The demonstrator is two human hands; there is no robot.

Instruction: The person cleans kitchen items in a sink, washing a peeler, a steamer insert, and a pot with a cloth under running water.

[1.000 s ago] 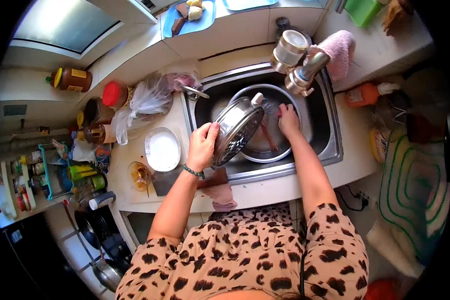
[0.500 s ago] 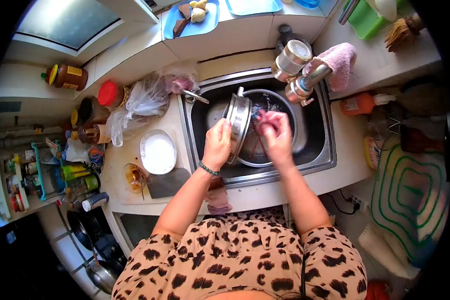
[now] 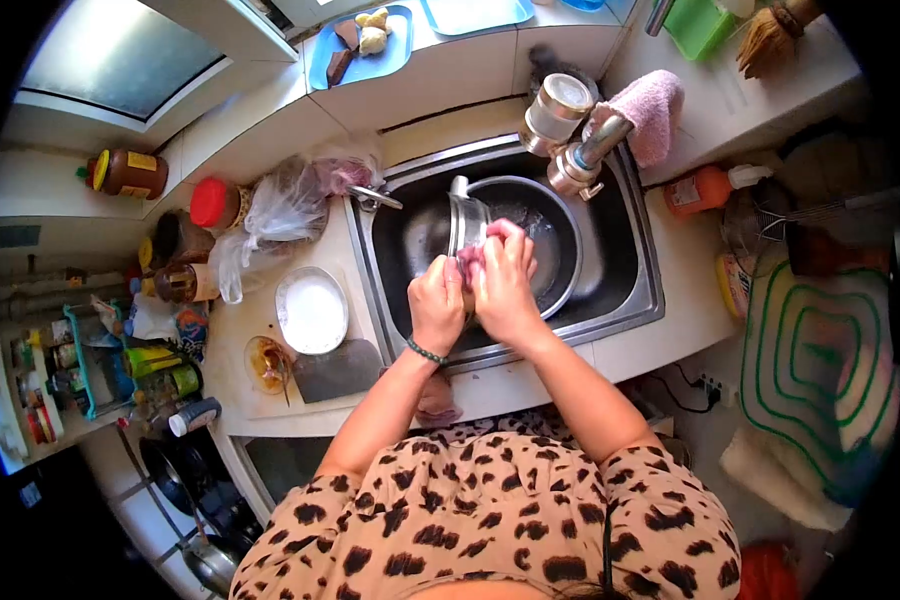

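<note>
Above the sink, my left hand (image 3: 437,308) is closed around the near side of a steel pot (image 3: 468,222). The pot is tipped on its side, edge-on to me, with a short handle at its far end. My right hand (image 3: 507,292) is closed beside it, fingers pressed against the pot. Between the hands shows a bit of pinkish-red rag (image 3: 472,256), mostly hidden by the right fingers. Under and to the right of the hands, a round metal basin (image 3: 573,262) with some water stands in the sink (image 3: 628,285).
The faucet (image 3: 570,168), with a pink towel (image 3: 653,115) over it, stands at the back right. On the left counter are a white bowl (image 3: 311,311), a glass dish (image 3: 268,364), a plastic bag (image 3: 285,205) and jars. An orange spray bottle (image 3: 700,191) stands at the right.
My right hand has moved left from over the basin to the pot, close to my left hand. The pot has turned more edge-on. The view has shifted slightly.
</note>
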